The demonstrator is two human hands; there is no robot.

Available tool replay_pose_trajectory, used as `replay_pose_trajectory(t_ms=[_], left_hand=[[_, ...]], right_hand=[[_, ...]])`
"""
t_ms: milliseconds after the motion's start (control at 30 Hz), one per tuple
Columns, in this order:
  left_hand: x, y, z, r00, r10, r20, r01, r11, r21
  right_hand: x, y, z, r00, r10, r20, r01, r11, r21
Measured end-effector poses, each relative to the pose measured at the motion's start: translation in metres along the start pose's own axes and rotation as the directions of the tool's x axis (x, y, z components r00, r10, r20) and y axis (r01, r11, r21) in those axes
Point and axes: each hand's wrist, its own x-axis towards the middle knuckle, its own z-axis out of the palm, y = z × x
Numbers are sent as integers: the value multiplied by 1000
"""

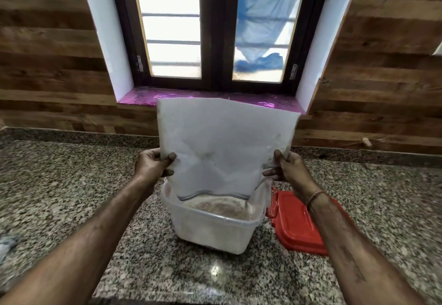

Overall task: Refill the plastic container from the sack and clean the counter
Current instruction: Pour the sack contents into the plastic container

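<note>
Nothing here can be read. The side of the white plastic sack (224, 142) turned towards me, at twelve o'clock from the middle of the counter (71, 185), carries only creases and faint smudges. The one thing that looks like lettering is a line of dark marks along the person's right forearm (357, 269), at about four o'clock, and it is too blurred to make out.
</note>
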Motion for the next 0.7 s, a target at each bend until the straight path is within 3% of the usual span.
replay_pose_trajectory(t_ms=[133, 500, 700], left_hand=[[18, 12, -1, 998, -17, -60, 13, 998, -56], [74, 51, -42, 994, -86, -68, 78, 989, -123], [116, 42, -126, 987, -89, -136, 93, 995, 27]], right_hand=[[7, -18, 3, 995, -41, -88, 43, 999, 19], [38, -63, 59, 994, -17, -107, 7, 996, -91], [63, -73, 148, 993, 73, -92, -80, 994, -78]])
